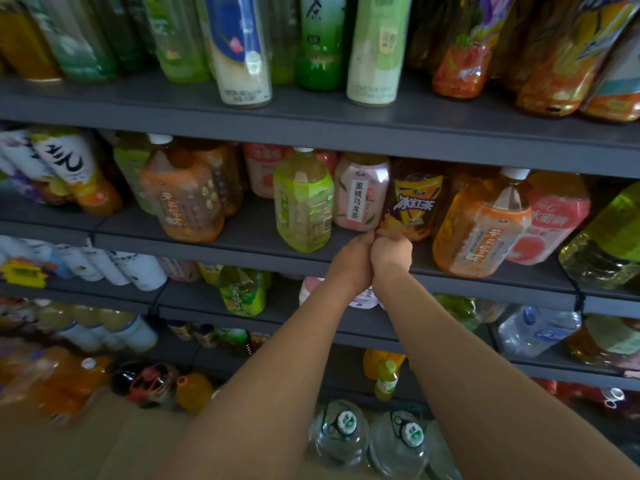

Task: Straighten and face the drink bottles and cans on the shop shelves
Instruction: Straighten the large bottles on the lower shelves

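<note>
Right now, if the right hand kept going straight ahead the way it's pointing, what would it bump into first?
Most likely the iced tea bottle with the yellow and purple label. The right hand sits just at its base on the shelf edge, fingers curled. Whether it already touches the bottle is hard to tell.

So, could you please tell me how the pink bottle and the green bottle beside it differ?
The pink bottle sits further back; the green bottle stands nearer the shelf edge. The green bottle's white cap shows; the pink bottle's top is hidden. Both stand upright.
</note>
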